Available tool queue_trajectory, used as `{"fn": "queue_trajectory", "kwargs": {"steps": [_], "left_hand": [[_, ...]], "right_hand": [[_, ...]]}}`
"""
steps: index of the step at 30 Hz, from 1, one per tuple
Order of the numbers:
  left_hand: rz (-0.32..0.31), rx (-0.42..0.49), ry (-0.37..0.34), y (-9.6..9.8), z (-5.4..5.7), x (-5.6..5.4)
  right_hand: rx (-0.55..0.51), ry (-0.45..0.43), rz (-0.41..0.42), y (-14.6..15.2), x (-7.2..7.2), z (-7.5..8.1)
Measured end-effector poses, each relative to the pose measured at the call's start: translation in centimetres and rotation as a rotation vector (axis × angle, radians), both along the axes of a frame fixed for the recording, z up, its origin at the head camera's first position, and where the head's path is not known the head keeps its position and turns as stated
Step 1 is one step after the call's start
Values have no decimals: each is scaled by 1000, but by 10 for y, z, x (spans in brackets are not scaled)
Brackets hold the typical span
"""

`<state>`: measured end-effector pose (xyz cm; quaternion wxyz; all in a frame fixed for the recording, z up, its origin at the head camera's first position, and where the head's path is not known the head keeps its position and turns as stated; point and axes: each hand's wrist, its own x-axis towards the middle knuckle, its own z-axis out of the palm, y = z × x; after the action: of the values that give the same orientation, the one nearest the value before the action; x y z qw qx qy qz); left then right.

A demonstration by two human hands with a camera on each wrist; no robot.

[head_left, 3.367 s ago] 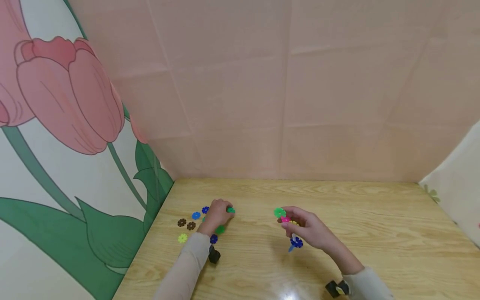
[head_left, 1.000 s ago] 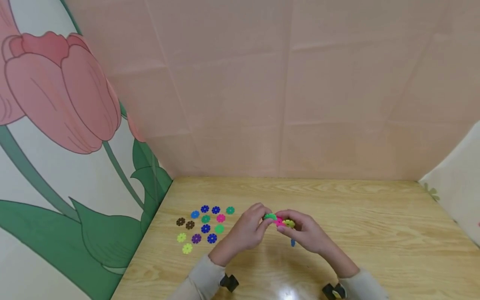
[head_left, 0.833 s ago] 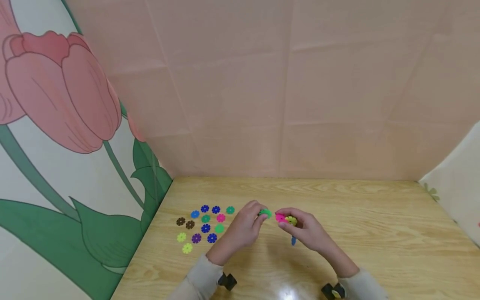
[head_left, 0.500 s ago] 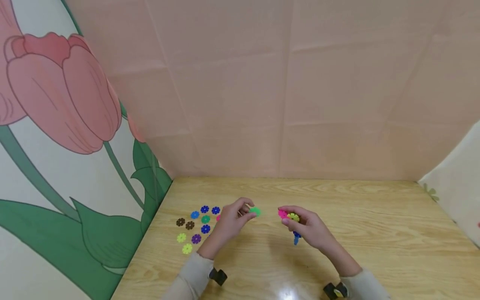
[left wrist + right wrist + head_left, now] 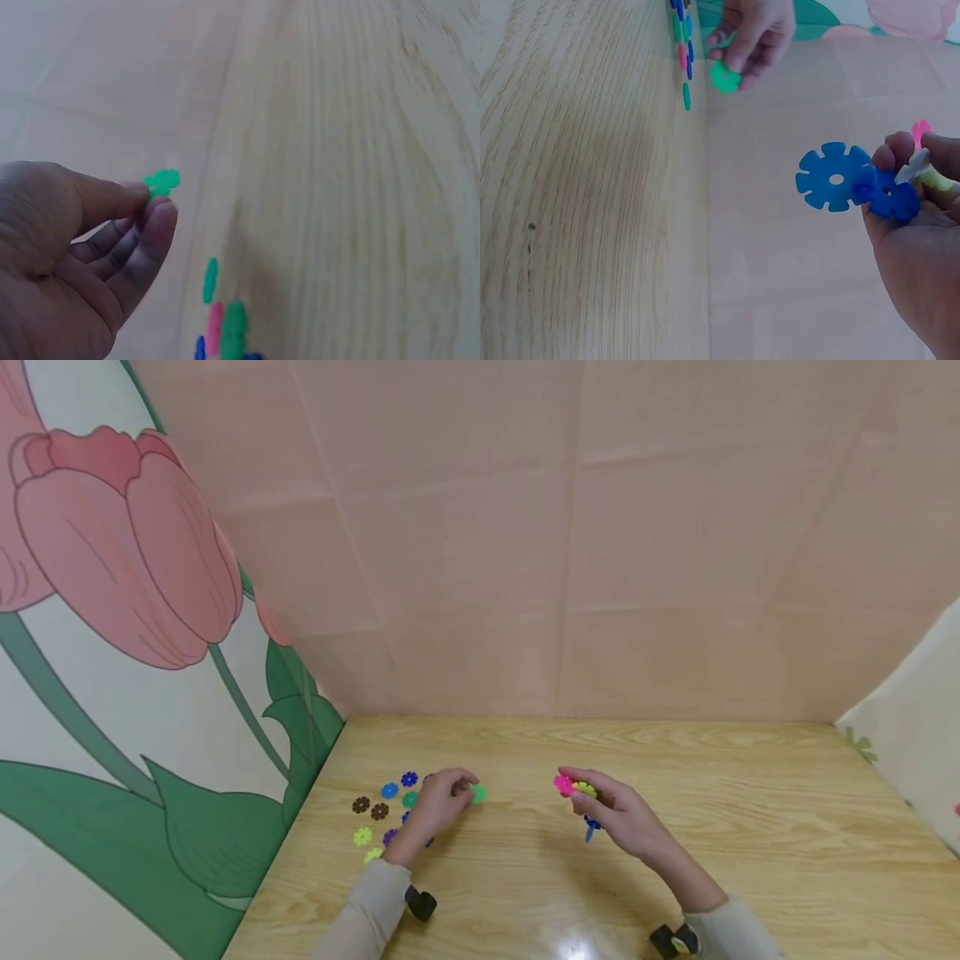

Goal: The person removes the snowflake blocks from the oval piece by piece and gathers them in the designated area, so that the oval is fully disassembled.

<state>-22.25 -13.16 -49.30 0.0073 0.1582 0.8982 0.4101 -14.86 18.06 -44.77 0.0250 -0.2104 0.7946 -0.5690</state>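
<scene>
In the head view my left hand (image 5: pixel 442 802) pinches a light green notched snowflake disc (image 5: pixel 479 792) between thumb and fingertips, above the left side of the table. The left wrist view shows this green disc (image 5: pixel 169 178) from close by. My right hand (image 5: pixel 622 817) grips a chain of joined snowflake discs, raised over the table. Its pink disc (image 5: pixel 563 785) and yellow disc (image 5: pixel 585 789) show at the fingertips. In the right wrist view a light blue disc (image 5: pixel 817 184), a dark blue disc (image 5: pixel 900 202) and a whitish disc (image 5: pixel 913 166) hang below the palm.
Loose snowflake discs lie at the table's left, among them a brown disc (image 5: pixel 380 812), a yellow disc (image 5: pixel 363 837) and a light blue disc (image 5: pixel 389 790); my left arm covers some. A pink cloth (image 5: pixel 465 568) hangs behind the wooden table (image 5: pixel 750 827).
The green disc, earlier at the pink one, has come away from it. My left hand has carried it left toward the loose discs. My right hand stays nearly in place with the chain.
</scene>
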Motion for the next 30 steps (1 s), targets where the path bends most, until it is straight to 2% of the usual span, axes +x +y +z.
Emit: {"fn": "queue_trajectory", "kwargs": {"steps": [12,21,26,30], "left_hand": [[34,-120,-15,-8,-15,-5],[74,-165,-27,-10,-23,-8],[99,-198,2,-9,-25,-9],[95,-173,72,-5,-25,-7]], "right_hand": [[-15,5,-22,0,-3,-1],[-6,23,-13,-1,-4,-3],[-17,28,0,-1,-4,-4],[-24,32,10,-2,-5,-7]]}}
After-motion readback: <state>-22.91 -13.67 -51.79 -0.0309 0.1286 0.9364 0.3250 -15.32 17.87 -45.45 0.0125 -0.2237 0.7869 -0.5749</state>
